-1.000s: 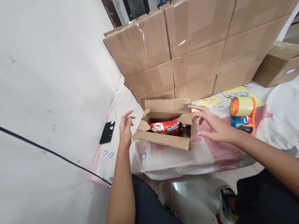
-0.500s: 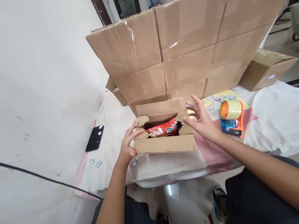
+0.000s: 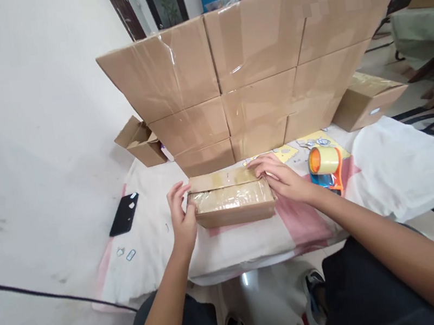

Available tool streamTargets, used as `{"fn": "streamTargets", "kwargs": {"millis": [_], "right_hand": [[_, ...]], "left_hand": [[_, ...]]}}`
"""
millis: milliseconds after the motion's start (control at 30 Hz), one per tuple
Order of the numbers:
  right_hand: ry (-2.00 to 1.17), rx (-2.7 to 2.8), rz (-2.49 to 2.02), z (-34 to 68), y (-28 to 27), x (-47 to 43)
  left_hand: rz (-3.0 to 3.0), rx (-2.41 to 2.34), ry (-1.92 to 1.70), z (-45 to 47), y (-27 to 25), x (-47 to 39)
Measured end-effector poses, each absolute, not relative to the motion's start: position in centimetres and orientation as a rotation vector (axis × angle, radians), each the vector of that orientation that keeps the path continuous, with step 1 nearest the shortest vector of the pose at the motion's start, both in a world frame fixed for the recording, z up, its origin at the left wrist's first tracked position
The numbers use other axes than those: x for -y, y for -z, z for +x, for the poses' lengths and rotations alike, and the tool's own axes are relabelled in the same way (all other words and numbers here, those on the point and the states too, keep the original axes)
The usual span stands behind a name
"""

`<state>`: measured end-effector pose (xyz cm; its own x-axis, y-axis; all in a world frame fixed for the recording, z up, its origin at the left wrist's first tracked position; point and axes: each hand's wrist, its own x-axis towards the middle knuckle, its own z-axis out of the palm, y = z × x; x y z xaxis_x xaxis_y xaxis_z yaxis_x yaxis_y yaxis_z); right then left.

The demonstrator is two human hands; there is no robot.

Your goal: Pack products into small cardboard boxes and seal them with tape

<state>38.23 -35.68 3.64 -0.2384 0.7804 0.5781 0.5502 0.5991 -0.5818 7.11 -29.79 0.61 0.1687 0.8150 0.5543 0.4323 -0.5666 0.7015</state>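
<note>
A small cardboard box [image 3: 235, 214] sits on the cloth-covered table in front of me. Its near flap, glossy with clear tape, lies folded over the top, while the far flap [image 3: 220, 180] still stands up behind it. My left hand [image 3: 181, 209] grips the box's left end, fingers at the far corner and thumb at the side. At the right end, my right hand [image 3: 281, 177] has its fingers on the far flap and its thumb by the corner. The contents of the box are hidden under the flap. Right of my right hand lies an orange tape dispenser [image 3: 328, 167] with a wide roll.
A tall wall of taped cardboard boxes [image 3: 259, 90] stands behind. An open box [image 3: 142, 141] is at the left, a closed box [image 3: 367, 100] at the right. A black phone [image 3: 125, 214] lies near the table's left edge, beside the white wall [image 3: 31, 131].
The near flap has been folded over the box, covering the red packet seen inside before. Both hands have closed in on the box's ends. The view has shifted slightly.
</note>
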Motion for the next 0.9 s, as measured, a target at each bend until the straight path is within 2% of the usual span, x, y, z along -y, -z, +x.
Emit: {"fn": "streamTargets", "kwargs": {"millis": [100, 200, 333, 400, 533, 633, 767, 900], "right_hand": [[-0.319, 2.125, -1.122, 39.4, -5.2, 36.7], [-0.188, 2.121, -1.282, 41.0, -5.9, 37.7], [0.164, 1.623, -1.547, 44.8, -5.3, 38.6], [0.202, 1.235, -1.663, 47.3, -4.4, 38.9], [-0.148, 0.586, -1.667, 51.0, -1.7, 39.8], [-0.412, 0.402, -1.568, 51.8, 0.3, 40.4], [-0.618, 0.623, -1.599, 50.7, 1.7, 41.4], [-0.780, 0.960, -1.573, 47.7, 1.8, 42.7]], "left_hand": [[2.655, -0.940, -1.018, 6.8, -2.4, 30.0], [2.870, -0.841, -0.765, 6.5, -3.6, 30.4], [3.000, -0.876, -0.802, 6.9, -3.7, 30.9], [3.051, -0.872, -0.875, 7.2, -3.6, 31.0], [3.100, -0.871, -0.980, 7.4, -3.4, 31.2], [3.112, -0.859, -1.002, 7.3, -3.5, 31.3], [3.132, -0.803, -1.130, 7.7, -4.0, 31.5], [3.060, -0.537, -1.554, 10.1, -4.2, 34.6]]}}
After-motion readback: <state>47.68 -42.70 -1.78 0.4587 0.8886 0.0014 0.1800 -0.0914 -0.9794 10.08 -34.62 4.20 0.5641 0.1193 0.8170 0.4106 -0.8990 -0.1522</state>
